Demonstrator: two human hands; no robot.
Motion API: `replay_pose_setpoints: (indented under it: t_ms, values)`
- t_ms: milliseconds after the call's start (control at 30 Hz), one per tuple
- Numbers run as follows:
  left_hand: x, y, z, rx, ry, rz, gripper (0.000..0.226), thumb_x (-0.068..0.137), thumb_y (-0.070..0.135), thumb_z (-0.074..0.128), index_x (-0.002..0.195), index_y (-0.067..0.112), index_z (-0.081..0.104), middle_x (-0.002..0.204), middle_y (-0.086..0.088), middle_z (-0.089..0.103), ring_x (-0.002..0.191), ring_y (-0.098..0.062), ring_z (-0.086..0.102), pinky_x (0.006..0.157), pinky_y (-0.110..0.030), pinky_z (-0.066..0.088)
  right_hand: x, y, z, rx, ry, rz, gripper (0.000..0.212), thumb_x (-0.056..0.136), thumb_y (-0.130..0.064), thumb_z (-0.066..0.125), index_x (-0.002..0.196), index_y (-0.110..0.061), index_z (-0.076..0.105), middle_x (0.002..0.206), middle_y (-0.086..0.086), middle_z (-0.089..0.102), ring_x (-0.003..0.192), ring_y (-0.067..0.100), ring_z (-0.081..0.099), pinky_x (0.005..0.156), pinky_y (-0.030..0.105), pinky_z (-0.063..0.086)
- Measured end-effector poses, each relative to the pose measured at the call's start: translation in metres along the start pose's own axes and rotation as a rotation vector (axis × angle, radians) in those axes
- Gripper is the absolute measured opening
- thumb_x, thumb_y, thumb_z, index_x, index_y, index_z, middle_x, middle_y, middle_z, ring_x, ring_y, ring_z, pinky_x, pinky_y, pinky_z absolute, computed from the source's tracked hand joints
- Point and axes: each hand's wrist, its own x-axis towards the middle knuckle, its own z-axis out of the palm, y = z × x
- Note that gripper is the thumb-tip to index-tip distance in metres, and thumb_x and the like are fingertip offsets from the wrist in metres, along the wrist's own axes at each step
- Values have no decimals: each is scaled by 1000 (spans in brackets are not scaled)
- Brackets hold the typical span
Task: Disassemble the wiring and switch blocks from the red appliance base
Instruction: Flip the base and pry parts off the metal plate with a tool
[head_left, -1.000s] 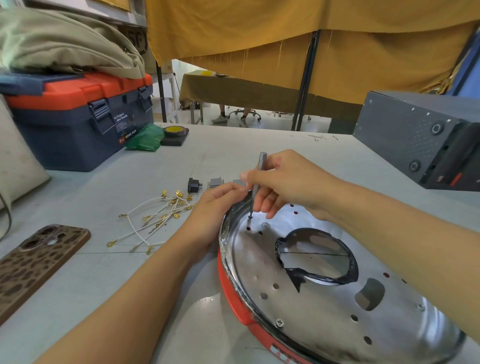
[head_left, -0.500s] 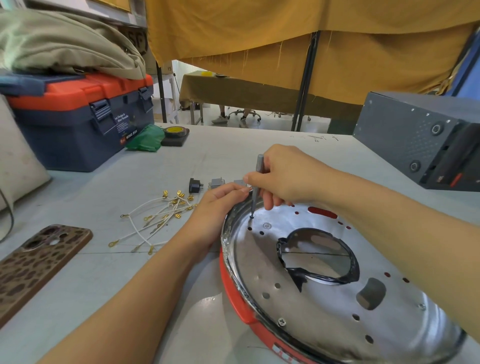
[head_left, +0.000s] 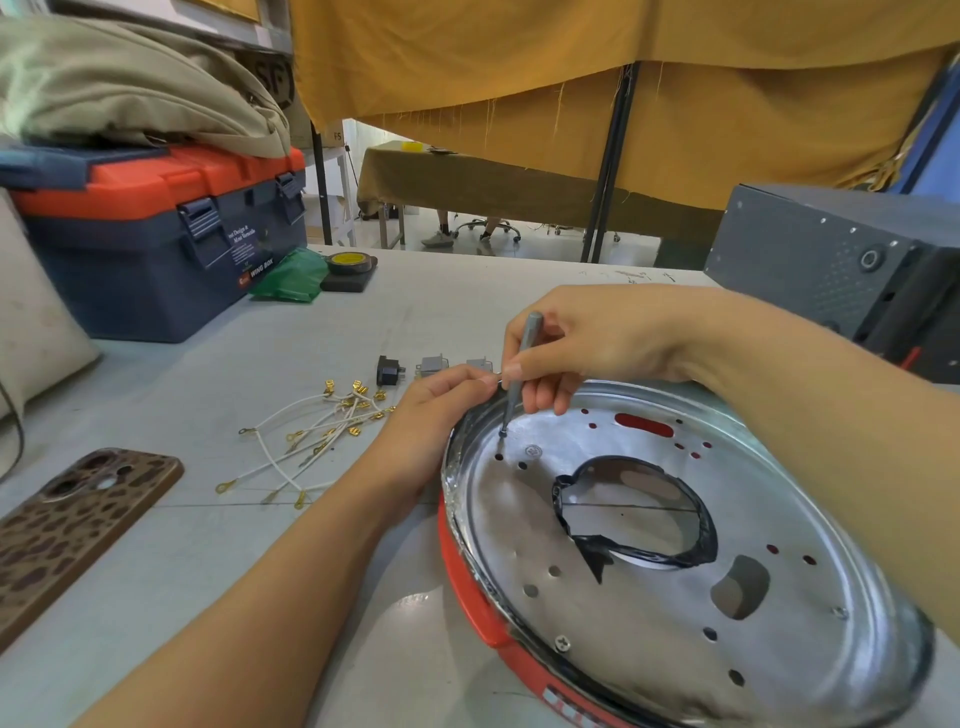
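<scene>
1. My right hand (head_left: 597, 343) pinches a slim grey screwdriver (head_left: 522, 364) between thumb and curled fingers; the shaft leans slightly, and its tip sits on a small screw (head_left: 503, 432) in the silver plate.
2. That plate belongs to the red appliance base (head_left: 467, 587), which lies flat on the grey table (head_left: 260, 561) directly under the grip and spreads away towards me and to the right of it.
3. My left hand (head_left: 431, 410) sits just left of the tip, fingers bent over the near rim of the base; the fingertips (head_left: 485, 382) nearly meet my right thumb. I cannot tell whether they hold anything.
4. Left of the grip, apart from the base, a loose bundle of white wires (head_left: 311, 441) with brass terminals lies on the table.
5. Just beyond my left fingers stand three small switch blocks: a black one (head_left: 388, 370), a grey one (head_left: 432, 365), and another grey one (head_left: 479, 364) partly hidden.
6. Far left of the grip lie a spotted phone case (head_left: 67, 525) and a blue-and-orange toolbox (head_left: 156, 249).
</scene>
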Motion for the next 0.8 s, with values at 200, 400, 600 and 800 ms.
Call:
replay_pose_setpoints:
  t_ms: [200, 400, 600, 800]
  values:
    - [1, 0, 0, 32, -8, 15, 25, 92, 14, 52, 71, 17, 66, 61, 4, 63, 55, -7, 57, 53, -15, 45, -3, 8, 7, 150, 3, 14, 17, 98, -10, 50, 93, 3, 60, 64, 10, 67, 53, 12, 61, 53, 20, 51]
    - [2, -2, -1, 56, 6, 8, 20, 91, 16, 53, 79, 14, 68, 70, -1, 65, 63, -12, 59, 64, -25, 46, -6, 23, 26, 280, 223, -34, 27, 97, -23, 54, 92, 2, 63, 56, 7, 64, 45, 9, 54, 44, 17, 44]
    - [2, -3, -1, 61, 4, 9, 18, 91, 18, 53, 83, 12, 68, 73, -4, 66, 66, -14, 59, 66, -28, 45, -3, 23, 36, 91, 342, -92, 30, 100, -25, 47, 85, -5, 62, 45, -2, 59, 35, 4, 45, 41, 17, 40]
    - [2, -3, -2, 44, -18, 7, 18, 92, 18, 51, 86, 9, 66, 69, -1, 65, 62, -12, 60, 58, -20, 47, -1, 23, 34, 125, 298, -97, 27, 101, -19, 44, 91, 0, 60, 45, -1, 57, 35, 2, 42, 41, 10, 36]
